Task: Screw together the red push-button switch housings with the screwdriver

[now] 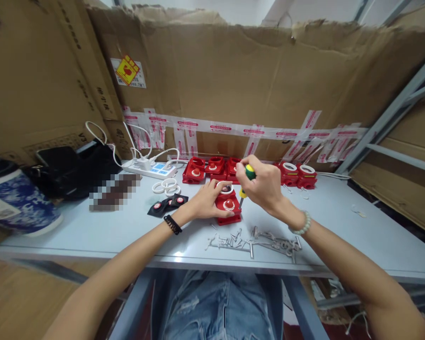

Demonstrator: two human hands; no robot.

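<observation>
A red housing with a white ring (228, 206) lies on the table in front of me. Around its left side is my left hand (209, 199), thumb along the near part and fingers over the far part, gripping it. My right hand (261, 182) is wrapped round the green-and-yellow handle of a screwdriver (243, 192). The screwdriver's shaft slants down, its tip at the housing's right edge; whether a screw sits under it is too small to tell. Closer to me lies a pile of loose screws and small metal parts (235, 240).
Several red housings (194, 171) stand along the back, with more at the right (306, 175). White rings (166, 186) and black packets (167, 205) lie left of my hand. Behind them is a power strip (152, 166). A large blue-and-white tub (21, 203) stands far left.
</observation>
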